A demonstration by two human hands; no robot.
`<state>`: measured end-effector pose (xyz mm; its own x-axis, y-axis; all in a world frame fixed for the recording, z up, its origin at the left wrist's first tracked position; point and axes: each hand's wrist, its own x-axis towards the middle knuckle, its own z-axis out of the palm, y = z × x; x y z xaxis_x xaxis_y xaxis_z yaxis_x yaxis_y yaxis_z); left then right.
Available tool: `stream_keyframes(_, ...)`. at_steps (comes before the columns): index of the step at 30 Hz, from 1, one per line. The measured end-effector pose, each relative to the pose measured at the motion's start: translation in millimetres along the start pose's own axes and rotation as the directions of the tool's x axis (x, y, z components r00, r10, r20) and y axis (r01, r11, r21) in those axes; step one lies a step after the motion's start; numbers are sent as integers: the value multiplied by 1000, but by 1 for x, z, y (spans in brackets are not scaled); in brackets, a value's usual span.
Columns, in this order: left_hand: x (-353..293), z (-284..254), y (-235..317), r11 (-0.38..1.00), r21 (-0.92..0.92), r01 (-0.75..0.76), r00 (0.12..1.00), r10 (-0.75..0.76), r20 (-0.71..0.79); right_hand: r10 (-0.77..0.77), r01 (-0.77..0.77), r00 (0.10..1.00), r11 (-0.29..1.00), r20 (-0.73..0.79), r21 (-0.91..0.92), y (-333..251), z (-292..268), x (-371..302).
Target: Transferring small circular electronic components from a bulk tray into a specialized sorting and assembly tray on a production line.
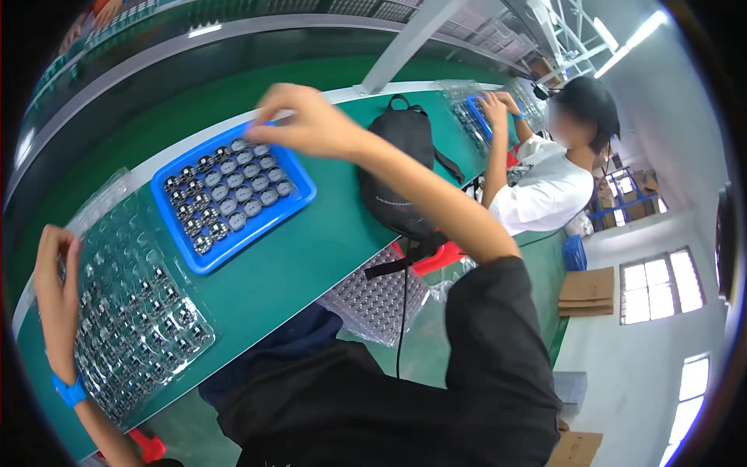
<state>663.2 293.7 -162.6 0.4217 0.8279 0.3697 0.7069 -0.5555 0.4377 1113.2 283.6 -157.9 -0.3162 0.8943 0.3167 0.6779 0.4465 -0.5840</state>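
My right hand is over the far right corner of a blue tray, its fingertips bent together in a pinch. Whatever may be between them is hidden. In the tray lie rows of small round parts, some with grey faces and others dark and metallic. To the left, my left hand, with a blue band at the wrist, is at the outer edge of a clear plastic blister tray. Its fingers are curled in, and I cannot see what they hold. Small dark metallic parts fill the blister tray's nearer pockets.
Both trays rest on a green worktable. A black backpack stands right of the blue tray. Beyond it a co-worker in white handles another blue tray. A grey post rises behind; a filled plastic tray sits below the table edge.
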Motion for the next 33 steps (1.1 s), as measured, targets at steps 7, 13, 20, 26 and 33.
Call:
stream_keyframes(7,48,43,66,953,-224,-204,965,234,117,497,-527,849,821,180,218,14,-26,-74)
stream_keyframes(13,72,83,91,906,-289,-311,920,363,148,568,-614,789,745,233,261,14,5,-72)
stream_keyframes(20,93,116,104,900,-265,-346,901,398,173,547,-607,795,718,263,340,1,-1,-76)
stream_keyframes(26,102,133,94,896,-94,-434,881,443,166,130,-131,991,983,-16,-131,17,2,-60)
stream_keyframes(33,106,157,86,893,-24,-450,882,448,146,-239,231,971,951,-16,-204,36,43,-4)
